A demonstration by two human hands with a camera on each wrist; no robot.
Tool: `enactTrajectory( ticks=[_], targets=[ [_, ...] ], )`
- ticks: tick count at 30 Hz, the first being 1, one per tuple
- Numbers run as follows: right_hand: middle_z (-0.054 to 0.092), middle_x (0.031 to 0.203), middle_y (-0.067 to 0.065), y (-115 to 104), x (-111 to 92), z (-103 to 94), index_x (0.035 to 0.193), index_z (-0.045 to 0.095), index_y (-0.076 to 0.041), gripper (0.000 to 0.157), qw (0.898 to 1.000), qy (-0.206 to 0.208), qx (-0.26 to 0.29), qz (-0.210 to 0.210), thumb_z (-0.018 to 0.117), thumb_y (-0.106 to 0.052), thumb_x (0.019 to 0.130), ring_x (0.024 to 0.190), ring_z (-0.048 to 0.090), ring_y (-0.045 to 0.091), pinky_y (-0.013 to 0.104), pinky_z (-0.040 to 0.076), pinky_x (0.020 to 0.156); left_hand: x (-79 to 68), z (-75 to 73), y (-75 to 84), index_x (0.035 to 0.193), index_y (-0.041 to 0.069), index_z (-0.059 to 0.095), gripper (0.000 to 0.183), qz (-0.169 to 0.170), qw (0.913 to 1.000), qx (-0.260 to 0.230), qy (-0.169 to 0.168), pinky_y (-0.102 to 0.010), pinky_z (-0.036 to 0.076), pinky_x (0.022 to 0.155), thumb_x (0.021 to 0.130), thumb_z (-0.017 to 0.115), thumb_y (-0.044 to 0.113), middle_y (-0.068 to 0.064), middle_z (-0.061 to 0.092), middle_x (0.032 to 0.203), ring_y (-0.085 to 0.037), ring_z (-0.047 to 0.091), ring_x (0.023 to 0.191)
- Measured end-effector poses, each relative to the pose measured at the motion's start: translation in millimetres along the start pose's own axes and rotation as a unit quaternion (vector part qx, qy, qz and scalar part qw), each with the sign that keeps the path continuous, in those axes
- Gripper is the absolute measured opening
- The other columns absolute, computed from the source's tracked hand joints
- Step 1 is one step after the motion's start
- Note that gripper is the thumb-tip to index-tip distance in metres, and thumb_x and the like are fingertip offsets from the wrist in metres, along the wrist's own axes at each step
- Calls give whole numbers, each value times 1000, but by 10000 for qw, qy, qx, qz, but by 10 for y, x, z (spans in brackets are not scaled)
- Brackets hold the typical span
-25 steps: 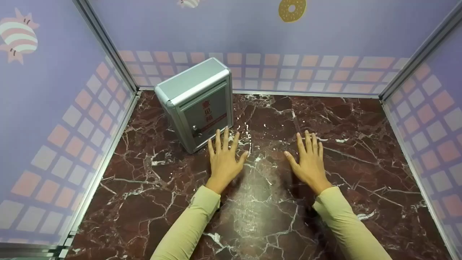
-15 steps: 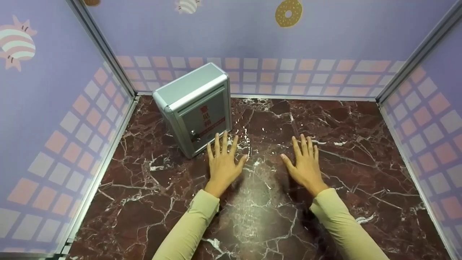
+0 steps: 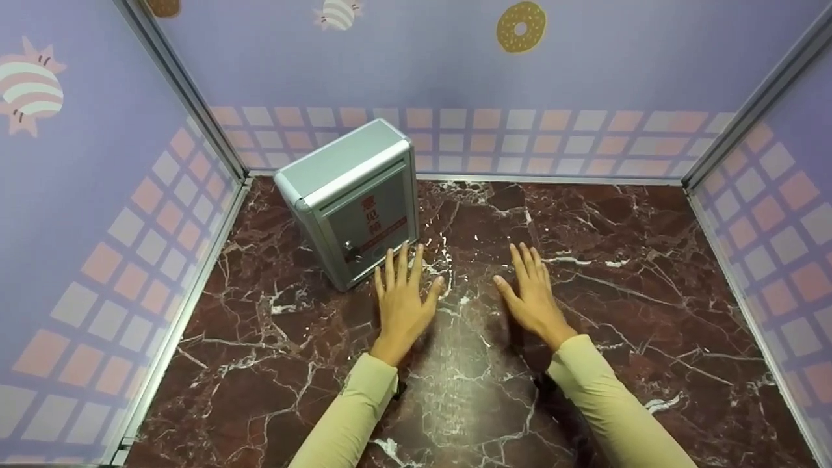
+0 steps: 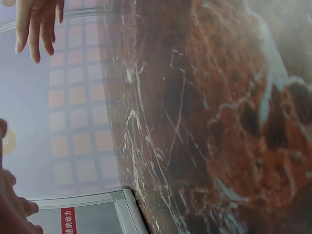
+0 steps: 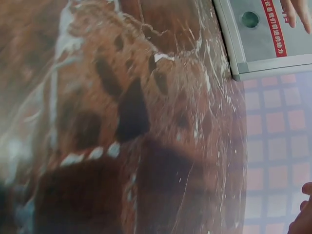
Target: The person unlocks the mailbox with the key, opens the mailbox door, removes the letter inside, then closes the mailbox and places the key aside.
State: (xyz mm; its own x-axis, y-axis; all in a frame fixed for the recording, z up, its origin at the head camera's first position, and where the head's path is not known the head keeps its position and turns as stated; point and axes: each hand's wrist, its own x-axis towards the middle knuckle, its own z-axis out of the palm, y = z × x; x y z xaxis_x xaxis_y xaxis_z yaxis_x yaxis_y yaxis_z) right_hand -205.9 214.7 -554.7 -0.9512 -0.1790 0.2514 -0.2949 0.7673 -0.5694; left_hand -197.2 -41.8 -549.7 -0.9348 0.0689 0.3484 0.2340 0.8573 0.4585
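A silver-grey metal suggestion box with red characters and a small lock on its front stands upright on the dark red marbled surface, left of the middle. My left hand is spread palm down just in front of it; in the head view its fingertips overlap the box's lower front edge. To the right, my right hand hovers palm down with straight fingers, apart from the box. Both hands hold nothing. In the left wrist view the other hand's fingers hang at the top left, and the box's corner shows at the bottom.
Purple panels with pink and white squares surround the marbled surface at the back, left and right. Metal strips run along their lower edges. The box stands near the back wall.
My right hand has moved a little left, toward the left hand. The left hand stays nearly in place before the box. The head view has tilted slightly up, so everything sits lower.
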Motion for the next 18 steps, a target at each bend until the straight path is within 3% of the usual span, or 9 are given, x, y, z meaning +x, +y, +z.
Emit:
enactTrajectory(
  ticks=[6,12,15,18],
  targets=[
    [15,162,11,-50,238,44,158,17,-12,68,9983,-26,573,-38,45,-42,103,148,3,27,49,0,116,82,-36,45,158,16,21,68,63,9947,-895,500,-51,-2,116,101,44,47,-6,11,163,-29,2,148],
    [12,162,10,-181,471,142,158,16,-14,68,9948,-225,995,63,42,-45,104,148,1,26,52,2,115,70,-92,8,155,11,29,65,244,9784,-1527,1372,-59,12,113,100,45,41,-6,22,161,-34,18,145],
    [11,163,9,-273,583,203,159,15,-14,68,9928,-315,1155,38,41,-45,104,148,1,24,53,2,115,45,-140,-31,149,6,41,61,438,9582,-1826,2157,-59,22,107,98,45,40,-12,38,152,-35,32,138],
    [10,163,8,-361,694,264,159,15,-15,68,9908,-398,1292,-9,41,-45,104,148,1,23,54,4,115,35,-220,-88,137,1,52,54,649,9272,-2005,3096,-54,27,103,95,47,35,-20,50,139,-36,42,127]
  ],
)
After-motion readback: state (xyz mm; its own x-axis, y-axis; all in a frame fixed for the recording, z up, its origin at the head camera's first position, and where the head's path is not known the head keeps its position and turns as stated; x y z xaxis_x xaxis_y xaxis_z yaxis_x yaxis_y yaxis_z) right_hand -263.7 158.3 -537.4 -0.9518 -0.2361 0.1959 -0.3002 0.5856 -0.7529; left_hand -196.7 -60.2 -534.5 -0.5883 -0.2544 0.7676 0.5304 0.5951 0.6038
